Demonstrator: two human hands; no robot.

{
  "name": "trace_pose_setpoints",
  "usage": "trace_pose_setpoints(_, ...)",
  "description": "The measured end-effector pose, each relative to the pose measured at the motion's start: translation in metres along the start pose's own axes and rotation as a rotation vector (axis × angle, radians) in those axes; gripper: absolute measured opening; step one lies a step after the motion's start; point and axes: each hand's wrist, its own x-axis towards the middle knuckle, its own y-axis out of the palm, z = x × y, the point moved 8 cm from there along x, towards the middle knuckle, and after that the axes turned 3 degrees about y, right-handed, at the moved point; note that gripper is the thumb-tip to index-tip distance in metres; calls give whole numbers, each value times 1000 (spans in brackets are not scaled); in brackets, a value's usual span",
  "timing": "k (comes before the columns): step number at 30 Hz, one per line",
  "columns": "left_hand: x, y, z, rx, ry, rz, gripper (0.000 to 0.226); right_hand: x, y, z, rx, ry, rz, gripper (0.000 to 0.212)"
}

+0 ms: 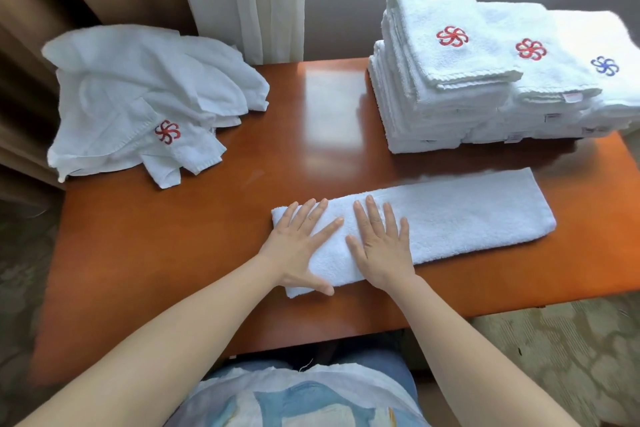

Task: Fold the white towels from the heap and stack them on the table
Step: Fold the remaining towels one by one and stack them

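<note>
Two hands flat, fingers straight and spread, gripping nothing: left hand [302, 246] and right hand [381, 246] press the left end of a long folded towel [450, 218] on the wooden table [173, 270]. Unfolded heap [138, 97] far left; folded stacks [485, 80] far right.

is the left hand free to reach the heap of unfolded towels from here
Probably yes. The left hand lies flat and open on the left end of the long folded towel, holding nothing, and only bare table lies between it and the heap at the far left.
</note>
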Motion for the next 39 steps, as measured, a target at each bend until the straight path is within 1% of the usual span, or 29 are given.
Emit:
trace_pose_setpoints(2, 1, -6, 1, -62, -29, 15, 108, 1, -3, -2, 27, -27, 32, 64)
trace_pose_setpoints(4, 4, -17, 1, -118, -71, -13, 86, 0, -15, -3, 103, -72, 21, 62)
trace_pose_setpoints(6, 8, -33, -5, -107, -90, -105, 66, -4, -37, -14, 258, -76, -91, 59)
trace_pose_setpoints(8, 14, -48, -19, -102, -95, -194, 52, -9, -55, -40, 390, 12, -204, 57)
trace_pose_setpoints(9, 18, -53, -28, -113, -98, -218, 50, -12, -60, -54, 425, 60, -230, 56)
trace_pose_setpoints(14, 60, -60, -89, -85, -80, -200, 63, -21, -74, -118, 431, 169, -212, 59)
trace_pose_setpoints(19, 119, -68, -150, -119, -35, -150, 65, -19, -97, -184, 380, 235, -243, 58)
trace_pose_setpoints(24, 171, -70, -195, -134, -33, -100, 65, -12, -118, -252, 286, 312, -272, 56)
trace_pose_setpoints(27, 196, -71, -214, -141, -35, -71, 64, -4, -122, -283, 293, 330, -216, 58)
trace_pose_setpoints(30, 214, -73, -227, -165, -58, -56, 62, 1, -120, -306, 384, 352, -130, 64)
trace_pose_setpoints(34, 231, -85, -232, -107, -123, -77, 55, 12, -121, -319, 347, 329, -66, 70)
trace_pose_setpoints(37, 243, -95, -231, -106, -155, -80, 53, 19, -120, -325, 433, 354, -12, 74)
trace_pose_setpoints(39, 249, -99, -230, -139, -174, -66, 52, 24, -120, -329, 501, 385, 17, 73)
